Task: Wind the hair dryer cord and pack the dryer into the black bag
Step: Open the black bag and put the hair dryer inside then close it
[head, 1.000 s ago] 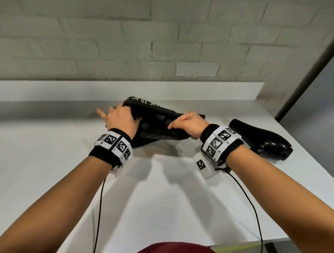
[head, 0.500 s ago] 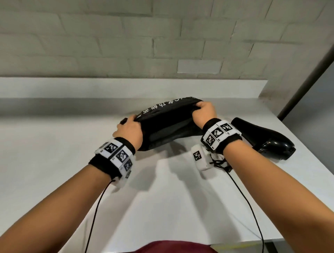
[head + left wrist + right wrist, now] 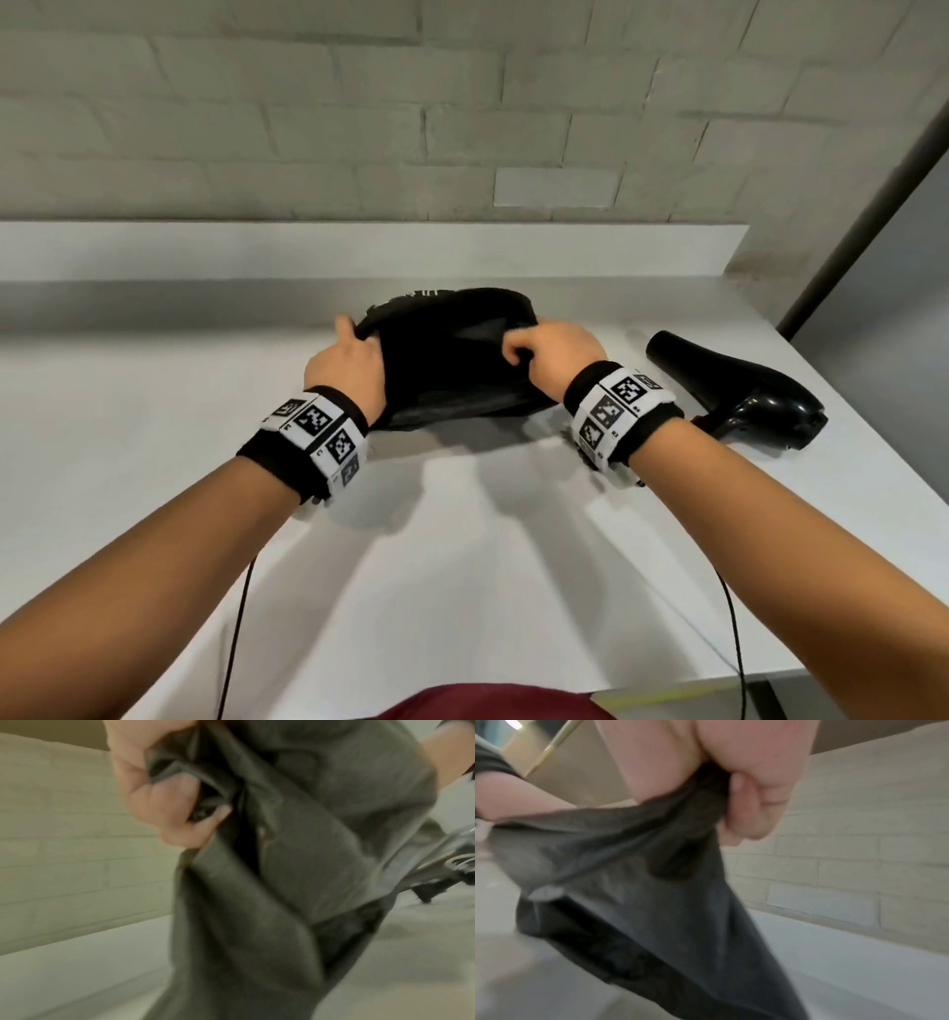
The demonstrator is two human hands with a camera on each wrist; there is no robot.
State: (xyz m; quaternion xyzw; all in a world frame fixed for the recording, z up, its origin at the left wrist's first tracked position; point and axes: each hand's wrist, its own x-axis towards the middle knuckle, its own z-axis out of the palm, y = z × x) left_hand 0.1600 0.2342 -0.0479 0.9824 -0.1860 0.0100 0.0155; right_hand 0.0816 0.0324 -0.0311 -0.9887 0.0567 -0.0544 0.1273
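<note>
The black bag hangs between both hands above the white counter, its mouth toward me and spread apart. My left hand grips the left side of the rim; the wrist view shows the fingers curled round bunched fabric. My right hand grips the right side of the rim, with cloth gathered under the fingers. The black hair dryer lies on the counter just right of my right wrist, nozzle pointing away to the left. Its cord is hidden.
A low white ledge and a brick wall close off the back of the counter. The counter's right edge runs just past the dryer. Thin black cables trail from my wrist bands over the front edge.
My hands have shifted along the bag's rim and pulled its mouth wider, turning the opening toward me. The dryer has stayed in place.
</note>
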